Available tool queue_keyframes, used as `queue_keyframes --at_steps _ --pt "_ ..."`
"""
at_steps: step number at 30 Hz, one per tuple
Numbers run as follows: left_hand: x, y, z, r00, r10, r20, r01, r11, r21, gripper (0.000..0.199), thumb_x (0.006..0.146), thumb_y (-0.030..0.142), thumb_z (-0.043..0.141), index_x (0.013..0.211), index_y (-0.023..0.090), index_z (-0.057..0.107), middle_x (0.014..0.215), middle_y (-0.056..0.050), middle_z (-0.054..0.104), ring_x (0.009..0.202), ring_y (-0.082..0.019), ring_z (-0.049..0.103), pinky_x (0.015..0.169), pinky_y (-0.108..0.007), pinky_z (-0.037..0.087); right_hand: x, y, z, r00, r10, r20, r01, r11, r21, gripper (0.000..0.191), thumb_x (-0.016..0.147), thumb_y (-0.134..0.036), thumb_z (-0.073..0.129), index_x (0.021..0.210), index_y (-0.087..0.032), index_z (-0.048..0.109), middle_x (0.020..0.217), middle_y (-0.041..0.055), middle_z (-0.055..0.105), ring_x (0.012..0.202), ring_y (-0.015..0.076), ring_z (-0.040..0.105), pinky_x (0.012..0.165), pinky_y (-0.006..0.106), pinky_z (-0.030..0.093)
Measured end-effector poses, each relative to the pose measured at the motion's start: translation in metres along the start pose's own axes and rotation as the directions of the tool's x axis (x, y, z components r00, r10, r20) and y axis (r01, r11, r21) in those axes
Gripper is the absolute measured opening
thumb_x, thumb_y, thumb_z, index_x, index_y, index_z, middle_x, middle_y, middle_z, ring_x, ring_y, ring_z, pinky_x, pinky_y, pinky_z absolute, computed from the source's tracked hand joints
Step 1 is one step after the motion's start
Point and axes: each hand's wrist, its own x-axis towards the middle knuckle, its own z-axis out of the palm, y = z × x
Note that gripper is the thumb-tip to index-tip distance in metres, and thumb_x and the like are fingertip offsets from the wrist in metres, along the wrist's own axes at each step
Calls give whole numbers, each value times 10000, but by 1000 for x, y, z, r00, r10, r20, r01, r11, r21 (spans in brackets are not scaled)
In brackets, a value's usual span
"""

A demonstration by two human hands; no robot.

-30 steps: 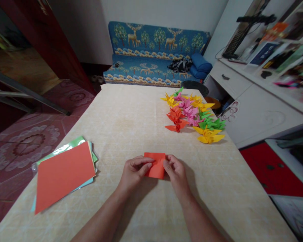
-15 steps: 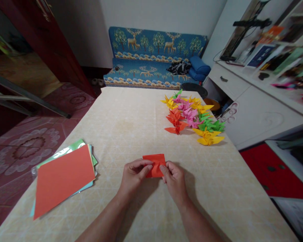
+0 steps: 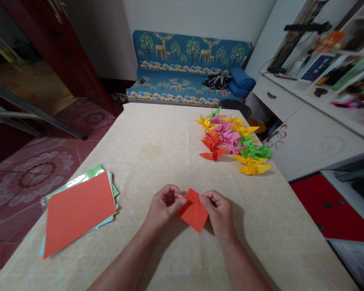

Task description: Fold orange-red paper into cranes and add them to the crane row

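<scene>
A small folded square of red-orange paper (image 3: 195,214) is held just above the table, one corner pointing toward me. My left hand (image 3: 166,204) pinches its left corner between thumb and fingers. On the other side, my right hand (image 3: 216,208) grips the upper right edge, thumb on top. Farther back on the right lie several folded paper cranes in red (image 3: 212,146), pink (image 3: 229,135), green (image 3: 256,150) and yellow (image 3: 251,165). At the left is a stack of coloured sheets with a red-orange sheet (image 3: 80,214) on top.
A cream patterned cloth covers the table (image 3: 151,151). Beyond its far edge stands a blue sofa (image 3: 178,87) with deer patterns. On the right is a white cabinet (image 3: 318,133) loaded with objects. A metal frame (image 3: 57,125) stands on the floor at the left.
The folded red-orange paper has turned from lying square to a diamond position, its near corner now lower. My right hand has shifted slightly right and grips higher on the paper.
</scene>
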Motion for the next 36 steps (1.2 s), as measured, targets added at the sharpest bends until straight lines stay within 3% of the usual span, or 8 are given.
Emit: queue_keyframes --at_steps 3,7,14,22,28,31,33,36 --pt "1 0 -3 999 -17 30 16 999 40 317 741 338 726 983 148 655 753 -40 673 655 -129 602 601 -220 452 -2 -2 3 990 -43 137 49 998 -40 211 804 -308 594 636 -182 576 562 -25 503 540 114 447 510 218 361" --pt "0 2 -3 989 -86 120 65 983 173 245 750 346 698 806 108 713 735 -87 703 656 -161 620 608 -248 459 -4 -3 7 962 -121 246 152 982 -114 207 835 -272 556 647 -191 587 569 -27 503 559 117 452 533 220 354" --pt "-1 4 -5 986 -14 164 -47 932 360 148 762 227 618 701 110 688 640 -50 655 586 -131 558 555 -221 406 -7 -3 9 932 -185 311 254 947 -196 225 862 -238 523 650 -214 593 585 -28 513 565 119 458 553 217 346" --pt "0 4 -13 997 -36 70 6 925 381 229 754 308 642 633 114 654 542 -19 583 507 -114 494 497 -218 349 -2 1 2 942 -164 294 231 949 -213 202 846 -245 534 651 -220 582 579 -30 517 562 127 471 544 219 340" --pt "1 11 -22 993 41 -112 -1 943 334 234 790 290 589 601 154 567 499 33 479 480 -92 433 474 -206 308 1 1 -3 964 -127 234 168 972 -165 221 848 -261 534 637 -196 543 573 -34 472 565 120 439 537 222 329" --pt "-1 9 -15 998 51 32 -57 969 241 131 799 278 609 778 149 626 661 -4 599 614 -114 540 577 -215 401 0 0 0 958 -129 257 172 973 -154 224 854 -268 539 645 -190 558 574 -33 473 565 118 437 540 224 338" --pt "-2 5 -8 991 34 129 -59 978 198 238 736 280 700 922 141 648 801 -44 664 699 -139 591 627 -229 438 -1 -1 3 955 -133 265 173 975 -137 222 854 -269 547 648 -190 577 581 -29 494 572 119 451 547 224 352" --pt "-3 -1 -3 992 -26 123 -4 972 234 195 761 306 682 793 113 678 708 -62 676 622 -134 585 574 -225 431 -2 -1 4 955 -115 274 145 985 -94 192 843 -266 566 672 -195 619 601 -22 548 586 121 489 558 220 380"
